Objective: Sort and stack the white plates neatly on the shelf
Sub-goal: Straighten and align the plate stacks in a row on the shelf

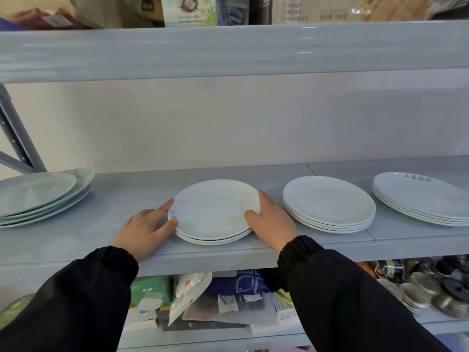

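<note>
Left grip (pixel 146 228) spread, thumb and forefinger pressed against the near-left rim of the middle stack (pixel 213 212). Right grip (pixel 269 219) clamped on the opposite rim, thumb over the top, fingers round the edge. Stack bracketed between both, resting on the shelf (pixel 76 240) close to its front lip; edges almost flush, with a slight offset at the lower right. Probably a squaring-up of this stack.

Just to the right, a second stack (pixel 328 204), even-edged. Beyond it, a third stack (pixel 421 199), seemingly larger, dark lettering on top, also even. At far left, a pile (pixel 38 196) of pale greenish plates, fanned out of line.

Judged progress: well along, with three white stacks formed. Seemingly left to do: final alignment of the middle stack, and perhaps the pile.

Shelf pale blue-grey, smooth, seamed at the right. Plain pale wall (pixel 228 123) behind. Boxes (pixel 187 8) on the level above. Packets (pixel 187 295), cartons (pixel 149 290) and metal lids (pixel 431 290) on the level below. Black sleeves (pixel 76 301) at both wrists.
</note>
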`<state>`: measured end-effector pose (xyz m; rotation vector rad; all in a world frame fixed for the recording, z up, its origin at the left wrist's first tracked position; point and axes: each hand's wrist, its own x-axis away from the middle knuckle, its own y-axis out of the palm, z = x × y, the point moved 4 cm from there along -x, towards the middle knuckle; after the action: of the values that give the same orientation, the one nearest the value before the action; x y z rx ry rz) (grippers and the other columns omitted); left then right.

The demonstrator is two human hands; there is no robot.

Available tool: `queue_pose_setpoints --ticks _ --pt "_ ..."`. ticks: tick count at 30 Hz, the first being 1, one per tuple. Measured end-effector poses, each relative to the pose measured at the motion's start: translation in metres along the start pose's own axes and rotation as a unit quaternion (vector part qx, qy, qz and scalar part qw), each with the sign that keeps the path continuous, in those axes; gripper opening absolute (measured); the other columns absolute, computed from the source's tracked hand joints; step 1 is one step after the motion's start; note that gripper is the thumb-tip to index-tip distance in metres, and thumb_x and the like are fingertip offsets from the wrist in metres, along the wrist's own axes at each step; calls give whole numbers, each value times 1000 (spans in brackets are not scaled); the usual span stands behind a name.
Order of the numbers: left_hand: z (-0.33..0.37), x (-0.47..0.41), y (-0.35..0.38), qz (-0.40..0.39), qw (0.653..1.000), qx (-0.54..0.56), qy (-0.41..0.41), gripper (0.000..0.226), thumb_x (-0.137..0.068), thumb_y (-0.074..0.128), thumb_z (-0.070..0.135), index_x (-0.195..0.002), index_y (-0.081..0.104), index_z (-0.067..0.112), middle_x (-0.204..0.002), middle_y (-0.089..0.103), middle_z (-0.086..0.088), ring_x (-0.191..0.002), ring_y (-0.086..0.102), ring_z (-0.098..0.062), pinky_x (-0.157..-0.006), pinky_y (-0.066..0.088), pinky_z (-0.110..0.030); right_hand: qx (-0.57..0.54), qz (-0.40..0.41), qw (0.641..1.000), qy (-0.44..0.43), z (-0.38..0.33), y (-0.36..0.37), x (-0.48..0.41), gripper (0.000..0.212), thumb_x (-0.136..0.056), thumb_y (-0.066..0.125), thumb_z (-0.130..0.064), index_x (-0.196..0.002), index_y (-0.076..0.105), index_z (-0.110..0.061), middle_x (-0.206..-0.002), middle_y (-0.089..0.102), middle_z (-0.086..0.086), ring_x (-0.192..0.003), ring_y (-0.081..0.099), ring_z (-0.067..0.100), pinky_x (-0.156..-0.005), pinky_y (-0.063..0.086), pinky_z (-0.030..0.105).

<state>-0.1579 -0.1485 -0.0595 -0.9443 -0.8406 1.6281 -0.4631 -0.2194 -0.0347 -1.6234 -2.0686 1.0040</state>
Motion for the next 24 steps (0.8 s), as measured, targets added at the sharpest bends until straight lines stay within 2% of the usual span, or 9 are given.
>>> queue_pose_setpoints --ticks 4,7,16,18,20,22,24 --pt "4 4 -1 -19 998 -16 52 97 -65 34 97 -149 16 52 -147 45 3 -138 32 -18 -114 27 -42 2 7 1000 5 1 1 -2 38 -80 40 -37 -117 44 -28 -111 62 -4 -95 58 23 -79 50 38" --pt "10 8 -4 -8 999 -27 44 111 -58 42 98 -151 21 43 -150 41 5 -139 31 -18 -115 28 -41 0 7 1000 7 2 1 -2 39 -80 40 -36 -117 45 -27 -111 62 -4 -95 58 23 -79 49 37" --pt "9 6 -2 -2 999 -24 41 100 -67 38 93 -152 19 43 -149 44 3 -139 33 -17 -114 28 -38 -27 15 1000 5 4 1 -3 48 -81 42 -36 -127 44 -24 -119 59 -5 -105 58 21 -80 47 34" --pt "6 5 -2 -8 999 -3 32 92 -71 31 93 -151 16 49 -150 42 4 -140 30 -15 -115 25 -38 -8 8 1000 4 5 2 -2 62 -81 41 -43 -139 36 -23 -137 51 -1 -122 52 25 -93 46 38" --pt "4 3 0 -12 1000 -2 26 85 -74 25 90 -150 13 53 -151 41 3 -141 27 -16 -116 22 -38 27 -3 1000 1 5 5 -2 80 -82 39 -50 -153 16 -20 -159 25 0 -142 32 24 -110 35 41" --pt "1 1 1 -11 999 -17 27 84 -75 22 90 -150 12 53 -152 40 0 -142 26 -17 -117 22 -39 49 -6 999 -9 4 5 -3 83 -84 38 -51 -155 10 -20 -164 11 -2 -147 20 19 -115 27 38" --pt "-1 -1 3 -9 999 -19 29 85 -75 23 91 -150 12 53 -153 40 1 -143 26 -16 -117 22 -41 53 -3 998 -17 4 5 -3 80 -86 39 -49 -155 11 -19 -164 10 -2 -147 19 18 -113 27 36"
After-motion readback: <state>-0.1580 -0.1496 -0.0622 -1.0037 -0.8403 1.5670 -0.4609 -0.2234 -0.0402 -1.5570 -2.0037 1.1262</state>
